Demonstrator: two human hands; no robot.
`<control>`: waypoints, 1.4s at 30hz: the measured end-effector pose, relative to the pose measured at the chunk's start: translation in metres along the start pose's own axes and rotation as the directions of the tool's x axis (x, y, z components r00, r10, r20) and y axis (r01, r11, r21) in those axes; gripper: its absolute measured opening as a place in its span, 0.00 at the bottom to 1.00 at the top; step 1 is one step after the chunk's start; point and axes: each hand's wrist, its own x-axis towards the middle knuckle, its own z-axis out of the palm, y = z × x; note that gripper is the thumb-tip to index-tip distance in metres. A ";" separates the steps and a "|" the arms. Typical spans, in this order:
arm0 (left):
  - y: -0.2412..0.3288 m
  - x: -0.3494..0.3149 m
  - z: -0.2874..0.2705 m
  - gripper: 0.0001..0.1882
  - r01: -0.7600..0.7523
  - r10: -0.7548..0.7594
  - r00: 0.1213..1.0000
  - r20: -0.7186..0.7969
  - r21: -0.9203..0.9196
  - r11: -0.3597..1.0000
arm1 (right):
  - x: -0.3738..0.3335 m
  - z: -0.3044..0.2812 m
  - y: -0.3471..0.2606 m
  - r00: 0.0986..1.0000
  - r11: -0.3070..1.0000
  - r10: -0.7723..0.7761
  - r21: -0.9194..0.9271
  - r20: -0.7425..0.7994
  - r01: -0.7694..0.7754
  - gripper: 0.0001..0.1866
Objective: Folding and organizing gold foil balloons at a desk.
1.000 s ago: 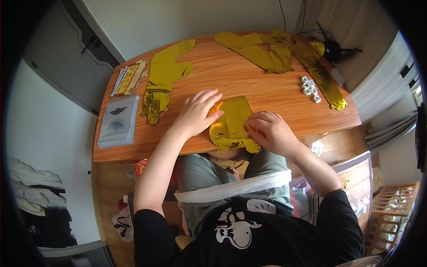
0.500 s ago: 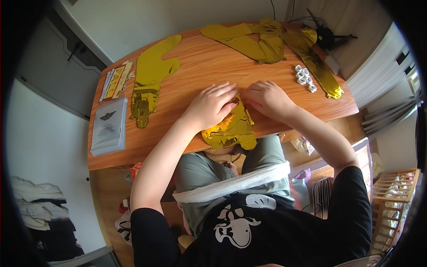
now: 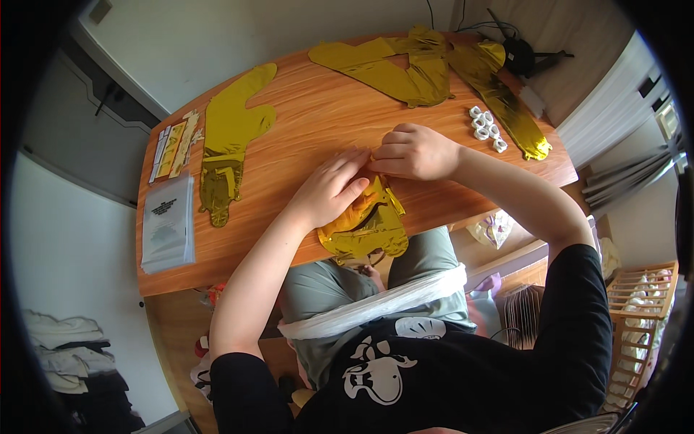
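A shiny gold foil balloon (image 3: 387, 233), flat and partly folded, lies at the near edge of the table in front of me, its lower end hanging over the edge. My left hand (image 3: 331, 186) rests on its far left part with the fingers stretched out and the thumb apart. Just right of those fingertips, my right hand (image 3: 413, 152) is closed in a pinch at the balloon's far end. What exactly lies between the right fingertips is mostly covered by the fingers.
More flat gold foil balloons lie around: one at left (image 3: 233, 134), one at the back (image 3: 394, 69), one at right (image 3: 499, 94). White ribbon rolls (image 3: 486, 129) sit at right. A stack of clear plastic bags (image 3: 170, 224) and paper strips (image 3: 173, 148) lie at left; a black stand (image 3: 522, 56) at back right.
My right hand has lifted and moved left and away from me, its fingers closing into a pinch. My left hand stays on the balloon. The view has shifted slightly.
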 end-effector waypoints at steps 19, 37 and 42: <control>0.000 -0.001 0.000 0.25 -0.023 0.019 0.998 -0.059 -0.069 0.997 | 0.011 0.016 -0.004 0.998 0.992 0.068 0.110 -0.014 -0.066 0.12; 0.009 0.002 -0.002 0.28 0.044 -0.049 0.998 -0.034 -0.133 0.990 | 0.018 0.015 -0.027 0.883 0.777 0.465 0.449 0.065 -0.442 0.09; 0.002 0.000 0.002 0.28 -0.007 0.002 0.998 -0.068 -0.087 0.996 | 0.011 0.017 -0.035 0.880 0.772 0.472 0.462 0.044 -0.437 0.10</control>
